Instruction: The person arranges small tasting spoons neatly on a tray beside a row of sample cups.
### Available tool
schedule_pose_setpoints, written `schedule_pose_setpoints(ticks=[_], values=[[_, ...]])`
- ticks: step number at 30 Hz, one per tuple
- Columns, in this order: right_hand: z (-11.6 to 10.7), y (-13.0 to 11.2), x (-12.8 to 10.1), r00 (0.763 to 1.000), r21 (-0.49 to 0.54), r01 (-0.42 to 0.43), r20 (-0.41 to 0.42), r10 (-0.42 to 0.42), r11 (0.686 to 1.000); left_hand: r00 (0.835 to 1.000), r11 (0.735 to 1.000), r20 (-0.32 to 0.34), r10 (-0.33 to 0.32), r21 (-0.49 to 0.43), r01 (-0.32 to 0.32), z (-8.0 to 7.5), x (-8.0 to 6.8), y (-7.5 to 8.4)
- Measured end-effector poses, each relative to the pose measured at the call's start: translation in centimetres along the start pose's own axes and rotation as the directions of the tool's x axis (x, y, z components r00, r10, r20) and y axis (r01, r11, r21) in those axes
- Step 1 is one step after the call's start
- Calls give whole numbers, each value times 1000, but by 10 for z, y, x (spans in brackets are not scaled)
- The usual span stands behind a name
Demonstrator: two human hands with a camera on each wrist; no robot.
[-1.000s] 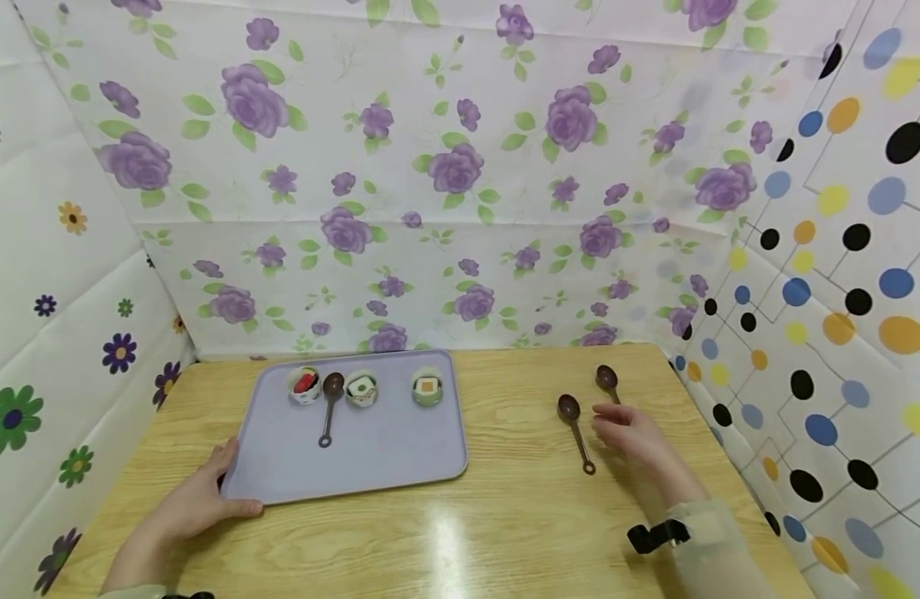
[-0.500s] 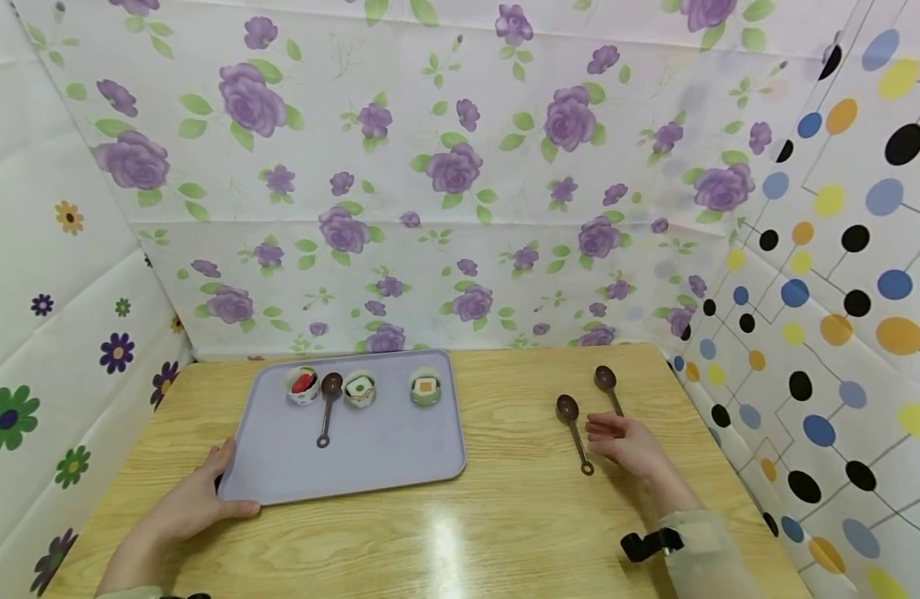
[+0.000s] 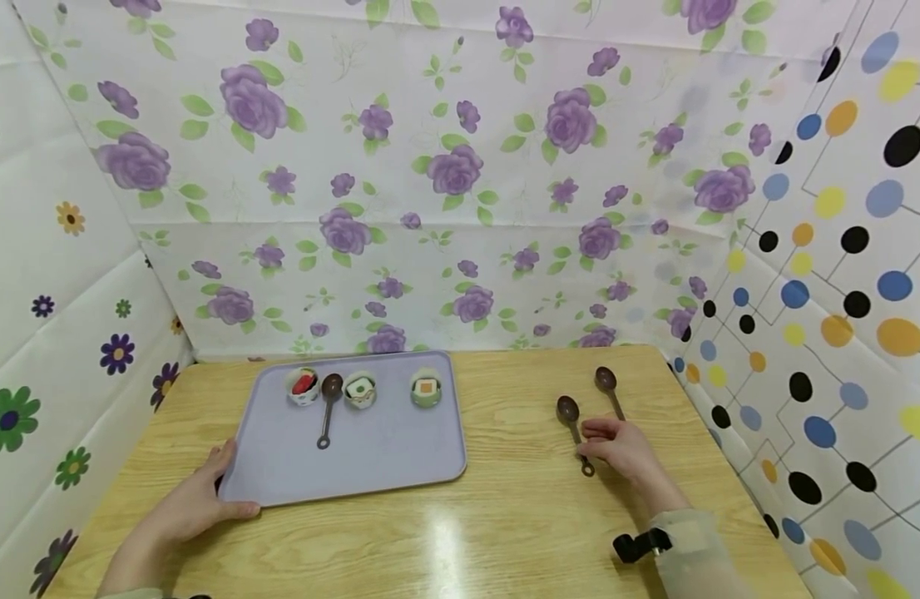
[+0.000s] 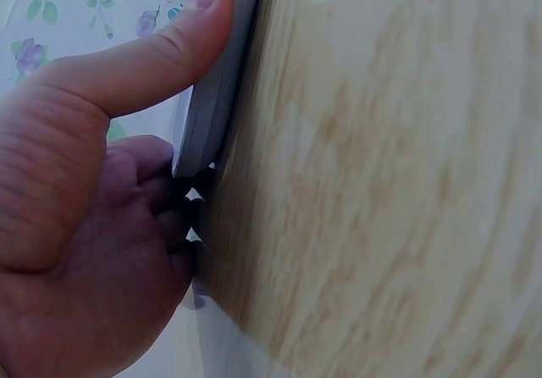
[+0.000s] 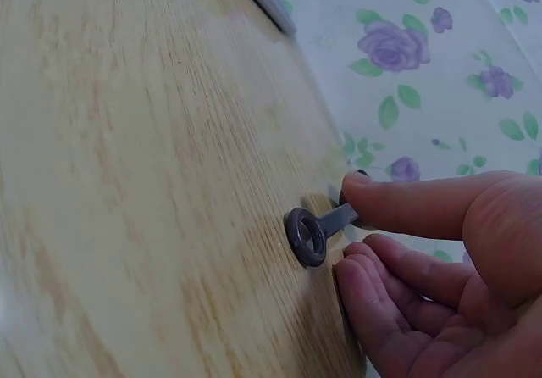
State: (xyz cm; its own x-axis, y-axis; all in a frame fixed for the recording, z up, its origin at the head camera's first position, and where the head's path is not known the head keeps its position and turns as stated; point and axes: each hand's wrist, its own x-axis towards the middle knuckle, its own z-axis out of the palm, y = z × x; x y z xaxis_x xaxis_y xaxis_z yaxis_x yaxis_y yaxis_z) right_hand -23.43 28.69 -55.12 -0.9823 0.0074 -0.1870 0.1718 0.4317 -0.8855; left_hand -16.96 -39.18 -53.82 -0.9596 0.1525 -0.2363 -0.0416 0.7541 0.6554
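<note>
Right hand (image 3: 623,450) rests on the wooden desk (image 3: 505,516) at its right side, thumb and fingers closing on the handle of a dark brown spoon (image 3: 575,433). In the right wrist view the thumb lies on top of the handle, just behind its ring end, with the fingers (image 5: 398,302) curled beside and below it; the spoon (image 5: 318,228) lies flat on the desk, not lifted. Its bowl points toward the back wall.

A second brown spoon (image 3: 608,387) lies just beyond the right hand, nearer the dotted side wall, apart from the first.

Left hand (image 3: 194,499) grips the near left corner of a lilac tray (image 3: 400,453). Left wrist view: thumb (image 4: 144,56) laid straight along the tray's rim (image 4: 216,98), fingers tucked at the corner by the desk surface; the tray sits flat.

On the tray, along its far edge: a small cup holding something red (image 3: 304,386), a cup with a white and green piece (image 3: 360,389), and a cup with an orange piece (image 3: 426,388), well apart from the other two. A third brown spoon (image 3: 328,408) lies between the first two cups, handle toward the person.

Flower-print sheets hang behind and to the left, a dotted sheet to the right.
</note>
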Motion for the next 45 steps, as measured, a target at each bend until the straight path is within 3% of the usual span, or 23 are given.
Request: schedule_pose_setpoints(ticks=[19,26,45], values=[[9,-5,-2,997,-145,-32,-75,21,989,1000,999,0,7,-41,-7,3,-1,-3],[8,-9,4,995,-230,-57,-97,36,971,1000,999,-9,21,-32,-21,4,0,-4],[7,-6,7,998,-282,-33,-59,17,959,1000,1000,-6,18,-20,-18,1,-1,-2]])
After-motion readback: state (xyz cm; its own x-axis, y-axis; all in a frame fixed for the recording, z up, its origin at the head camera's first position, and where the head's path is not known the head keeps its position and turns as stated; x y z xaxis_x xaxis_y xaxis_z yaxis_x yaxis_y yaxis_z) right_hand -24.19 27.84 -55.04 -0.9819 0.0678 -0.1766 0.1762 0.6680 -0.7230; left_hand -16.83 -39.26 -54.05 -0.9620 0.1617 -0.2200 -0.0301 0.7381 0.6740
